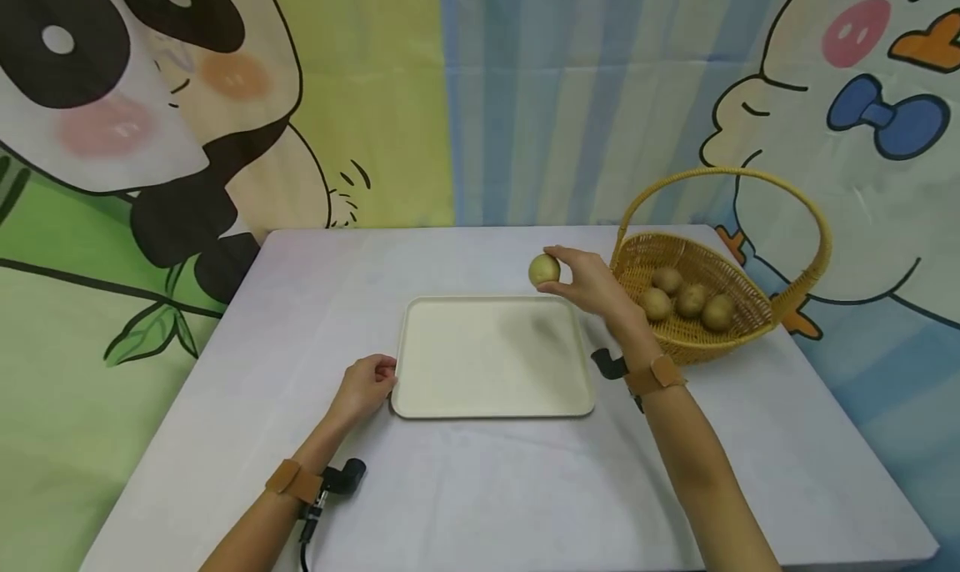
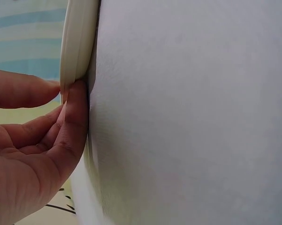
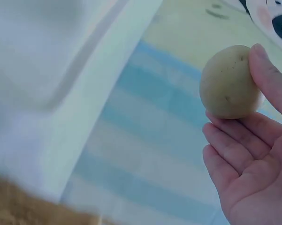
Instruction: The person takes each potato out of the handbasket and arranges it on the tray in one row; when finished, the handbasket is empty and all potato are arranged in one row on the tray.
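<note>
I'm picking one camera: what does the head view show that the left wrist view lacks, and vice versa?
Head only: the right hand holding a round potato-like item, and the wicker basket with four similar ones.
Left wrist only: a close, side-on look at the left hand pinching the tray's edge.
Both: left hand, tray, white tabletop, patterned backdrop.

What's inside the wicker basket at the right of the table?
Four round, potato-like items show inside the wicker basket, grouped close together. Anything beneath them, or low behind the near wall, is covered.
</note>
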`<state>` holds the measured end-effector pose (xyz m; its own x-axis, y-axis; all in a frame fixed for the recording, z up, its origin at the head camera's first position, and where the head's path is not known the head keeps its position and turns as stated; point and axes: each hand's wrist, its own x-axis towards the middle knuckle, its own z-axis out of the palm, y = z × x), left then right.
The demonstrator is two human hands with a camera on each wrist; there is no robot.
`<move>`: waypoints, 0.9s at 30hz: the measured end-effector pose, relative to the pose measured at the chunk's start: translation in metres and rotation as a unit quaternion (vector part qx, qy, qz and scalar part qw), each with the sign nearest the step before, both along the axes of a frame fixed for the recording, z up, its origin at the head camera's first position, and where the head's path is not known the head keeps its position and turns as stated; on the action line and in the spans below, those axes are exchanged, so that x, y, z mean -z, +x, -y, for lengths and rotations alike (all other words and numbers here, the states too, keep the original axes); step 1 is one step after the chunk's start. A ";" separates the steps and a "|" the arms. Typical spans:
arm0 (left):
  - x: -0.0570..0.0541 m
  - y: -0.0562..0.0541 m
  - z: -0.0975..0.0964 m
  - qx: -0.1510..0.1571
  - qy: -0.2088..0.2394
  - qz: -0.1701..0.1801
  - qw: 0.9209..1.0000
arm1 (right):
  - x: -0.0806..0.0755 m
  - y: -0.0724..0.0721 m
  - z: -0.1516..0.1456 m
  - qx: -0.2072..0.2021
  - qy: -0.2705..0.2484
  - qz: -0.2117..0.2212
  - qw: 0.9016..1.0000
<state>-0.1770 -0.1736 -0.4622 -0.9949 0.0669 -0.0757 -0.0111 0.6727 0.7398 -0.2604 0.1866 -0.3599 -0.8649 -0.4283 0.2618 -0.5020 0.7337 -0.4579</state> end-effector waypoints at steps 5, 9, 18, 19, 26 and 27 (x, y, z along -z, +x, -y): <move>-0.002 -0.004 -0.001 0.003 0.021 0.016 1.000 | 0.017 -0.014 0.038 -0.028 -0.005 0.008 1.000; -0.004 -0.007 0.000 0.001 0.038 0.034 0.999 | 0.031 -0.023 0.070 -0.054 -0.010 0.012 0.998; -0.003 -0.007 0.003 -0.013 0.066 0.055 0.996 | 0.058 -0.032 0.130 -0.089 0.011 0.025 0.996; -0.003 -0.007 0.003 -0.014 0.068 0.057 0.996 | 0.061 -0.032 0.135 -0.091 0.010 0.027 0.995; 0.000 -0.005 0.003 -0.019 0.069 0.052 0.996 | 0.074 -0.033 0.157 -0.086 0.018 0.037 0.995; 0.000 -0.005 0.003 -0.019 0.069 0.052 0.996 | 0.075 -0.033 0.159 -0.087 0.019 0.037 0.995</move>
